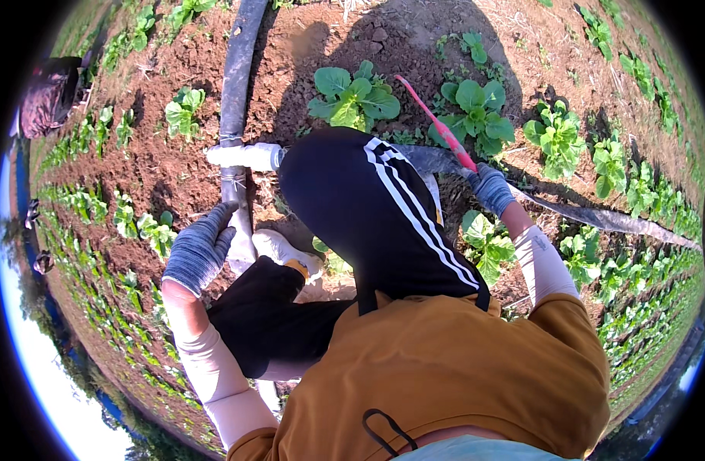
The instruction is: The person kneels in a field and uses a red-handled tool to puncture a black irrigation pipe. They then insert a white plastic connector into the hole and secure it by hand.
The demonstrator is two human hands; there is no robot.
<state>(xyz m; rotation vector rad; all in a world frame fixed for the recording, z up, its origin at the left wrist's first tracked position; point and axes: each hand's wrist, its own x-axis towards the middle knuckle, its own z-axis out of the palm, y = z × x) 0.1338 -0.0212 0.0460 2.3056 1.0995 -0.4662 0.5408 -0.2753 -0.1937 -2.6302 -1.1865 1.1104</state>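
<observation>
Among rows of leafy green seedlings on reddish soil, the right hand [491, 188], in a grey-blue knit glove, is closed around the thick end of a slender pink tool [437, 123]. The tool slants up and to the left, its thin tip between 2 large leafy plants [355, 96] [478, 114]; its butt end is lost inside the fist, so its exact kind is hard to make out. The left hand [199, 250], gloved alike, is loosely open, fingers stretched and thumb apart, and seems to grasp nothing (its palm is turned away from view). Its fingertips lie just beside a dark hose [239, 73]; whether they touch it cannot be told.

The hose runs down from the top edge, where it is cut off, and passes by a white pipe fitting [253, 157] bound with thin wire. The fitting's right end meets the knee of the black trousers [345, 207], which also conceal part of a flat grey hose [598, 215] leading off to the right. A pale shoe [287, 250] is partly covered by the other leg. At the upper left, a figure in patterned clothing [49, 100] is cropped by the dark rim.
</observation>
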